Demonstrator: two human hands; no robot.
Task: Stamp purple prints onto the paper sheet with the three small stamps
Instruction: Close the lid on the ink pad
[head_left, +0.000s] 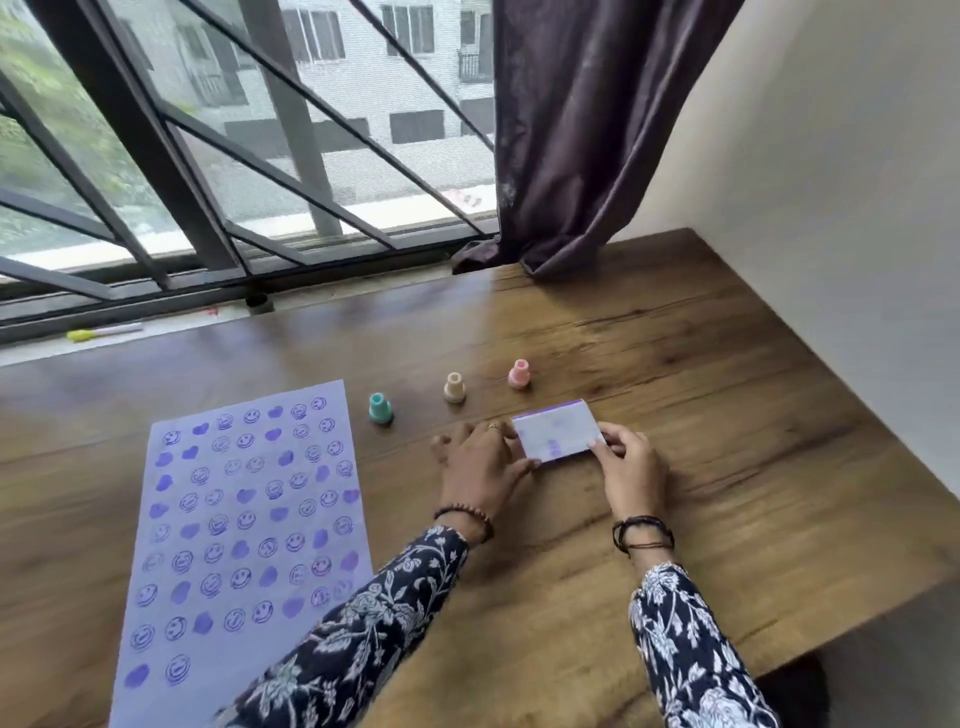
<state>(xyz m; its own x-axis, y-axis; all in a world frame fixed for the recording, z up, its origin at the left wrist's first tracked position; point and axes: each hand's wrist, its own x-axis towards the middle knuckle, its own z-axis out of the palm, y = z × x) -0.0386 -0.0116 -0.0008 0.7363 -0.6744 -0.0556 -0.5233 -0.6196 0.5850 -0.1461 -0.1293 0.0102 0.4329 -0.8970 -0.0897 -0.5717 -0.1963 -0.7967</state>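
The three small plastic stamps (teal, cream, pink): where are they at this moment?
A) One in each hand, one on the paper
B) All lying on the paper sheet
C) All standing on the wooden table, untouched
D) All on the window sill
C: the teal stamp, cream stamp and pink stamp stand on the wooden table, while both hands hold the white ink pad box.

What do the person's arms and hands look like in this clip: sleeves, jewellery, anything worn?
Both arms wear long dark navy sleeves printed with white flowers and leaves. The left hand has a ring on one finger and a brown beaded bracelet at the wrist. The right hand shows no ring that I can make out; its wrist carries several thin dark cord bracelets.
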